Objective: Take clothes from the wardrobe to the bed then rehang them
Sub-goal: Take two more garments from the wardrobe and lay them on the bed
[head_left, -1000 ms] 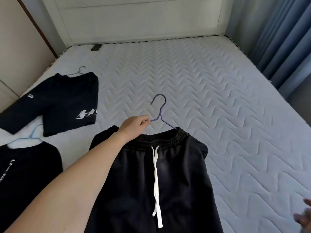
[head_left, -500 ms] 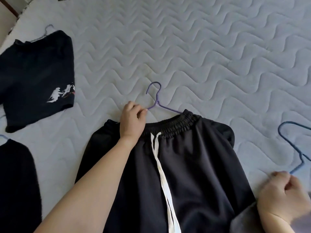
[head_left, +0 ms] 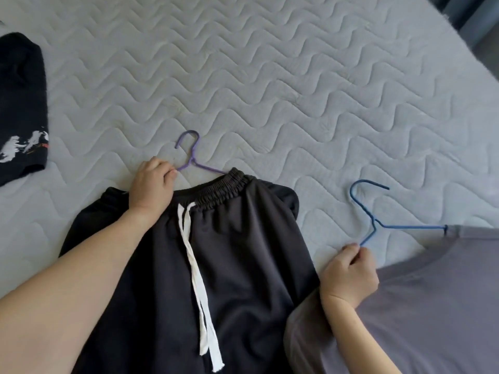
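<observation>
Laying-out step: my left hand (head_left: 151, 187) pinches the purple hanger (head_left: 192, 157), my right hand (head_left: 349, 273) the blue hanger (head_left: 374, 225), on the bed (head_left: 270, 76). Next, probably, release both.

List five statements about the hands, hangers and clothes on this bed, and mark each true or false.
1. The left hand pinches the purple hanger. True.
2. The right hand holds nothing. False: it pinches the blue hanger.
3. The black shorts have a white drawstring. True.
4. The blue hanger carries a black garment. False: it carries the grey garment.
5. The purple hanger hangs on a wardrobe rail. False: it is over the mattress.
</observation>
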A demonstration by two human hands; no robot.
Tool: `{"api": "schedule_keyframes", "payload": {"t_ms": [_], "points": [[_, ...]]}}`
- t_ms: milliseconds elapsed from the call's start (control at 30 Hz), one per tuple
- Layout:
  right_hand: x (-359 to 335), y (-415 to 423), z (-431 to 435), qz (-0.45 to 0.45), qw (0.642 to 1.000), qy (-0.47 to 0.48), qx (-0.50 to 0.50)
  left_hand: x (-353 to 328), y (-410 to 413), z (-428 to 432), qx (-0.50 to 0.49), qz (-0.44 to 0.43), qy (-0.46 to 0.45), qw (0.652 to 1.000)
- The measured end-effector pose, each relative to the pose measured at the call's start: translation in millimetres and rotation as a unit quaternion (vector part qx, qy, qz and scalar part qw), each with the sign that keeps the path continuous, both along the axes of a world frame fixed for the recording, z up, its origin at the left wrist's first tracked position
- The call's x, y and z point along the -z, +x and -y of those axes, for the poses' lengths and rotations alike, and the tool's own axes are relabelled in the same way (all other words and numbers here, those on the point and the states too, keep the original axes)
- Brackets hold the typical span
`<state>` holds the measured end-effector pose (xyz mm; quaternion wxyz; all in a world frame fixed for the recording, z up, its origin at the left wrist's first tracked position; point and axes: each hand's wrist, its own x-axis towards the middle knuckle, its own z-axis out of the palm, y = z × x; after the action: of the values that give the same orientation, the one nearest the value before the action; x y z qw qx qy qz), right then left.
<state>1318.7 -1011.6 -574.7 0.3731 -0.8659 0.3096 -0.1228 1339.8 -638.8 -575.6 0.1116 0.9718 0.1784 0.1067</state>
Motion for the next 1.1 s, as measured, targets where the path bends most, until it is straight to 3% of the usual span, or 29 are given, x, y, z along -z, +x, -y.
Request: {"api": "schedule_keyframes", "payload": {"t_ms": [133,233,333,400,500,600,800,1100], "points": [[-3.8,-1.1,4.3,-0.006,0.999,0.035,0.001,-27.2,8.0,14.5,-0.017,-0.122,0.031,0.992],[-13.0,-2.8,6.4,-0.005,0.996,0.085,0.0,-58.3,4.4,77.3,-0.035,-0.098,0.041,0.994],[-35.9,-1.7,21.1,0.04,0.988,0.145,0.025,-69.0,-14.6,183.1,0.104,-0.024,0.005,0.994],[-59.6,3.3,42.2,0.106,0.983,0.141,0.057,-58.9,-19.1,242.4,0.203,-0.02,-0.025,0.979],[-96.5,28.3,88.5,0.203,0.962,0.139,0.116,-31.6,-8.9,294.8,0.222,-0.061,-0.046,0.972],[-125.0,68.6,126.0,0.241,0.948,0.163,0.132,-5.8,-6.4,304.8,0.192,-0.091,-0.023,0.977],[-141.0,141.8,152.0,0.29,0.94,0.128,0.128,9.6,-4.0,303.7,0.167,-0.03,-0.055,0.984],[-87.0,236.4,99.3,0.174,0.975,0.135,0.035,14.7,-0.1,302.0,0.173,-0.018,-0.082,0.981]]}}
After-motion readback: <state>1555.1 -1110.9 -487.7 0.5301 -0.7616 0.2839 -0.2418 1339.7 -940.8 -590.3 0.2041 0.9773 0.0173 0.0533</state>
